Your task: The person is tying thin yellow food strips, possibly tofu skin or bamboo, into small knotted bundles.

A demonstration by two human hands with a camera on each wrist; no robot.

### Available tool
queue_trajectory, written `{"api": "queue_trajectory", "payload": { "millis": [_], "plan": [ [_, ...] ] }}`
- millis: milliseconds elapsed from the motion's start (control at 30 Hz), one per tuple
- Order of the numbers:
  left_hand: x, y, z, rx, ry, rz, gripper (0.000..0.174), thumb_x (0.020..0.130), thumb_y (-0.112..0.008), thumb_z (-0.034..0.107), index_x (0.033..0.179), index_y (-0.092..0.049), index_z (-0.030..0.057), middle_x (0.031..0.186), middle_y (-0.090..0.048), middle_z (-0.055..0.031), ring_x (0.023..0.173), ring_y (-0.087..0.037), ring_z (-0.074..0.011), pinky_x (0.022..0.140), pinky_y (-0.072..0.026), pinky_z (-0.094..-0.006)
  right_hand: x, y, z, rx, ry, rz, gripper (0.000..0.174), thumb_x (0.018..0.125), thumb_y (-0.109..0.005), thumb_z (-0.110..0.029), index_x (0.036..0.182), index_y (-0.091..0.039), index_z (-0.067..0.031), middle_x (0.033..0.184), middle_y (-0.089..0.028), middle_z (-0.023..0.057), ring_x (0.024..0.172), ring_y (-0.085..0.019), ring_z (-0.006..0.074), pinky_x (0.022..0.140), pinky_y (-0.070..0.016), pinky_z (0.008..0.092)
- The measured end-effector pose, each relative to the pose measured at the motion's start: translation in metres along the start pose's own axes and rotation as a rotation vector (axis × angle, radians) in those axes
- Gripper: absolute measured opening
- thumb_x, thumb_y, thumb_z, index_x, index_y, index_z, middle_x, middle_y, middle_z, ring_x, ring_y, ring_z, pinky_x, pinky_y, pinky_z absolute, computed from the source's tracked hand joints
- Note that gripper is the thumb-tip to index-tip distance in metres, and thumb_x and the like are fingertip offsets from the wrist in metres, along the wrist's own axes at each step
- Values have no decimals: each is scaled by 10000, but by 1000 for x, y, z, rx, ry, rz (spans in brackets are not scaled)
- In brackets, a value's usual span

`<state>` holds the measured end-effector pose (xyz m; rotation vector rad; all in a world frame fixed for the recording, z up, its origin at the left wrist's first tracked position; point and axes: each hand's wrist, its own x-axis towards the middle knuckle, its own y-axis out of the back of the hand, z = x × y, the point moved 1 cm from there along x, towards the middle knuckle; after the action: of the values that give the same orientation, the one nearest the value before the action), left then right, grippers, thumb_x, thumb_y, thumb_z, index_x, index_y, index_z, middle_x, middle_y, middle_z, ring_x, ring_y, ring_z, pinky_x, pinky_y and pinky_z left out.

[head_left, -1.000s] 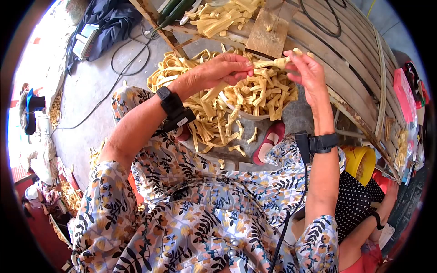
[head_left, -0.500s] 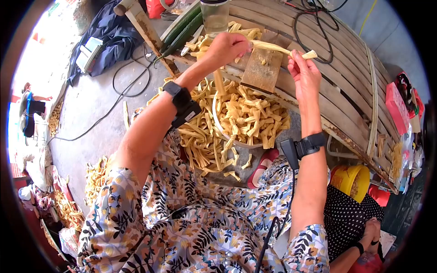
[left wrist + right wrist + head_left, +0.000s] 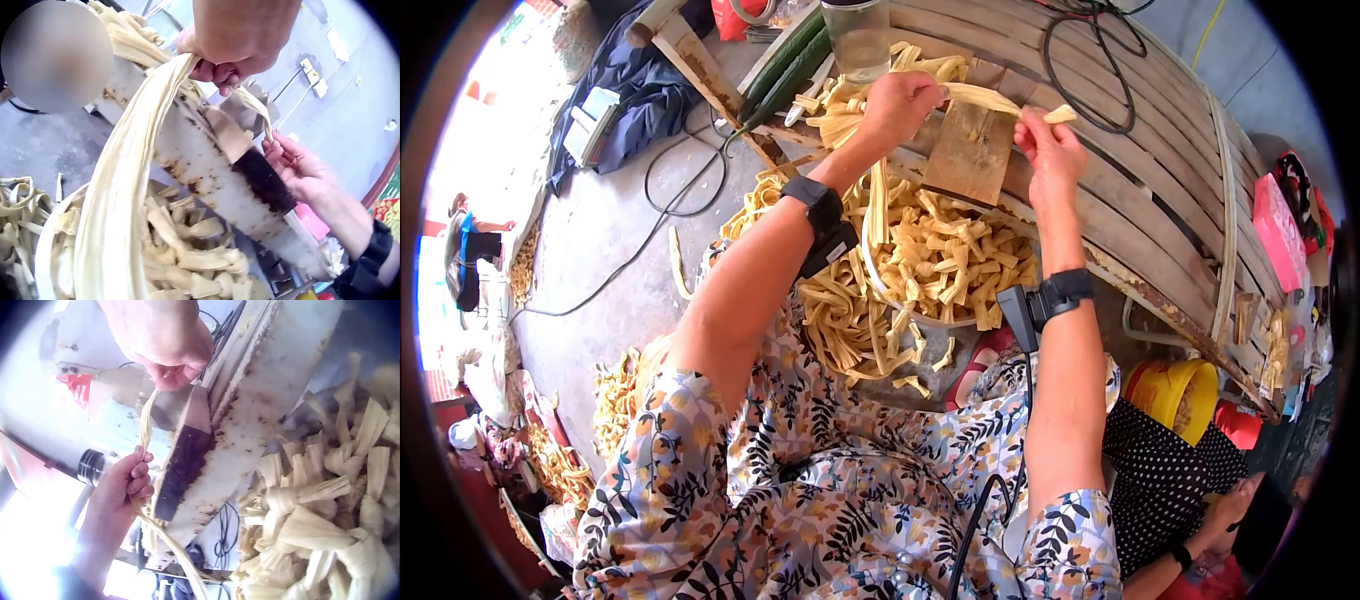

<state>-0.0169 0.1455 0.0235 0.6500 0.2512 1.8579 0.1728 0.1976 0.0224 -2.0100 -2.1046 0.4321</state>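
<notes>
A long pale yellow pleated strip (image 3: 980, 97) stretches between the two hands, above a wooden block (image 3: 968, 150). My left hand (image 3: 900, 108) grips it with curled fingers, and the strip's long tail (image 3: 122, 181) hangs from that hand down over the bowl. Near the other end, my right hand (image 3: 1052, 158) pinches the strip between thumb and fingers. A short flared end (image 3: 1060, 115) sticks out past it. Below lies a heap of knotted yellow strips (image 3: 960, 250) in a white-rimmed bowl (image 3: 866, 262).
The block stands on a slatted bench (image 3: 1160, 190) with a rusty edge. Loose strips (image 3: 840, 325) lie beside the bowl. On the bench are a jar (image 3: 860, 45), green cucumbers (image 3: 785, 75) and a black cable (image 3: 1090, 110). A yellow bucket (image 3: 1175, 395) and another person's arm (image 3: 1200, 535) are at right.
The head view has tilted up towards the bench. The hands have moved from over the bowl's far side to above the block, and more strip shows between them. Lately they shifted slightly left.
</notes>
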Motion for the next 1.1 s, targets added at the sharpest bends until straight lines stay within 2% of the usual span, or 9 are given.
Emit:
{"api": "queue_trajectory", "payload": {
  "millis": [167, 400, 633, 700, 733, 800, 867, 933, 1100],
  "plan": [
    [-13, 8, 5, 117, 150, 6, 170, 784, -566, 184, 772, -646, 35, 618, -608, -30, 530, -514, -87, 508, -408, -243, -6, 19, 5, -324, 159, 99, 161, 767, -623, -97, 804, -610, 59, 642, -598, 68, 500, -541, 89, 459, -439, 198],
    [-51, 30, 28, -359, 168, -376, 189, 877, -502, 195, 889, -610, 40, 605, -473, 55, 496, -360, -21, 447, -297, -163, -64, 35, -32, -598, -237, -353, 207, 802, -610, -188, 767, -613, 16, 583, -573, 36, 425, -470, 56, 390, -378, 183],
    [-76, 18, 18, -57, -179, -348, 130, 831, -521, 147, 906, -585, 63, 718, -594, -7, 624, -583, -105, 468, -436, -250, -99, 37, -31, -1126, 423, -377, 173, 795, -583, -165, 843, -599, 0, 677, -605, 80, 608, -567, 175, 568, -441, 287],
    [-83, 5, 25, 598, -391, -395, 198, 717, -544, 110, 910, -589, 119, 793, -610, -37, 631, -602, -191, 470, -455, -290, -97, 30, -33, -934, 518, -312, 158, 811, -566, -139, 905, -606, -17, 769, -608, 78, 705, -573, 153, 652, -452, 272],
    [-94, -8, 19, 181, -282, -387, 183, 725, -549, 131, 905, -580, 118, 765, -598, -52, 609, -592, -204, 464, -448, -307, -93, 26, -34, -894, 512, -347, 155, 832, -544, -124, 915, -601, -6, 783, -607, 55, 722, -556, 118, 668, -451, 260],
    [-105, -6, 52, 323, -668, -305, 106, 726, -544, 133, 818, -549, 82, 694, -570, -106, 576, -566, -254, 465, -435, -342, -82, 30, -24, -676, -15, -526, 200, 879, -489, -155, 856, -583, 20, 722, -551, -6, 669, -510, 78, 576, -406, 207],
    [-107, 7, 73, -125, -836, -162, 103, 699, -566, 142, 738, -519, 59, 620, -530, -109, 534, -535, -279, 448, -421, -362, -85, 35, -3, -767, 37, -567, 217, 879, -503, -210, 798, -578, -23, 697, -534, -16, 598, -482, 40, 495, -382, 200],
    [-109, 14, 66, 124, -746, -240, 166, 662, -618, 197, 643, -519, 66, 558, -504, -100, 532, -527, -281, 432, -383, -362, -94, 21, -7, -788, -286, -486, 211, 873, -500, -158, 757, -580, -1, 545, -461, -41, 453, -385, 13, 392, -269, 192],
    [-96, 33, 55, -36, -404, -241, 248, 687, -649, 230, 612, -555, 14, 523, -510, -105, 483, -509, -256, 432, -379, -331, -101, 21, -10, -816, -349, -747, 251, 871, -513, -215, 768, -594, 0, 481, -439, -26, 389, -364, 38, 359, -248, 196]
  ]
}}
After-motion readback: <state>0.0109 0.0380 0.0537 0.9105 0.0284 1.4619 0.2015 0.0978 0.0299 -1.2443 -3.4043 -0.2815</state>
